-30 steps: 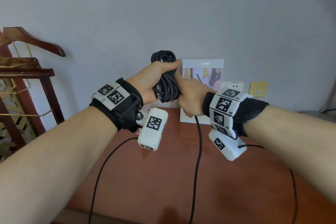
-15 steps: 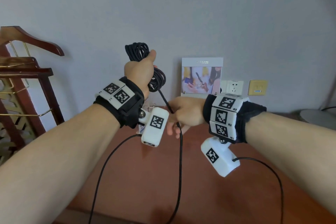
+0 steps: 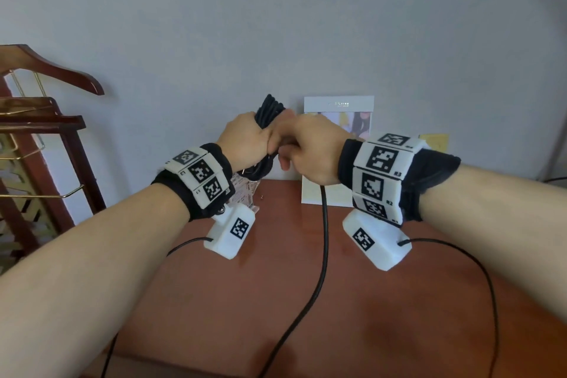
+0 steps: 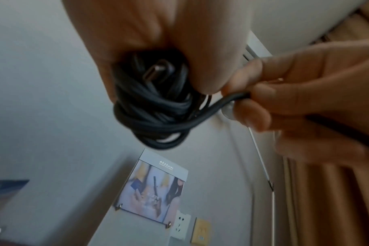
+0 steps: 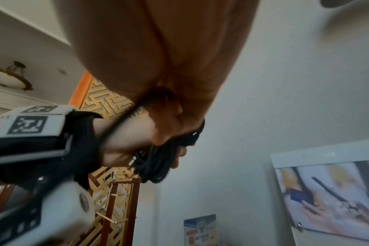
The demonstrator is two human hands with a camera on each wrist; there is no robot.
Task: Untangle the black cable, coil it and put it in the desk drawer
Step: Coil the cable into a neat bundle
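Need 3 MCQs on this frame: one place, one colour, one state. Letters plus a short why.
1. Where is the coiled bundle of the black cable?
A. In the left hand, raised above the desk
B. Flat on the desk
C. Hung on the wooden hanger

2. What colour is the desk top?
A. White
B. Reddish brown
C. Green

3. What is the right hand doing?
A. Resting flat on the desk
B. Hanging idle, holding nothing
C. Gripping the cable's loose strand beside the bundle

Answers:
1 A: the head view shows the loops sticking out of the left fist, clear of the desk.
2 B: the surface under both forearms is reddish brown.
3 C: the left wrist view shows the right hand's fingers curled round the strand leaving the bundle.
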